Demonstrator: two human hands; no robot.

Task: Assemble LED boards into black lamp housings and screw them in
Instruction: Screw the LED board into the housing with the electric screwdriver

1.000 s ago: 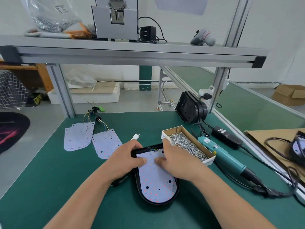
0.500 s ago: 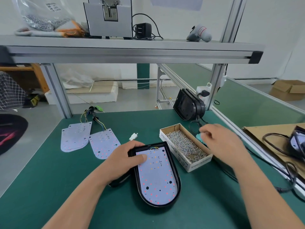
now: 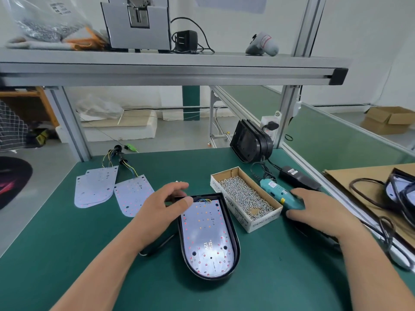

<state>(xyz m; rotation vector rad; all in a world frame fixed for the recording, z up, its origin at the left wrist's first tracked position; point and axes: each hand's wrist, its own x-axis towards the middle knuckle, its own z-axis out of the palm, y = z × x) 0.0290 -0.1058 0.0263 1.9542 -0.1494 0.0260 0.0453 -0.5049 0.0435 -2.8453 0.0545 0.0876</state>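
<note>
Black oval lamp housing [image 3: 237, 250] at 6 o'clock on the green bench [image 3: 67, 254], with the white LED board [image 3: 206, 239] seated inside. Risk: the board may shift if the hold slackens, or the driver's cord may snag the cardboard screw box [image 3: 238, 212]. The left hand [image 3: 161, 209] pinches the housing's 11 o'clock corner. The right hand [image 3: 318, 209], at 3 o'clock, grips the teal electric screwdriver [image 3: 278, 194].

The LED board [image 3: 207, 239] lies in the lamp housing [image 3: 210, 278] on the desk [image 3: 67, 243]; the screw box [image 3: 241, 215] sits just right of it, the screwdriver [image 3: 278, 196] right of that; two spare boards [image 3: 94, 187] lie behind-left; a second housing [image 3: 249, 143] stands behind the box.
</note>
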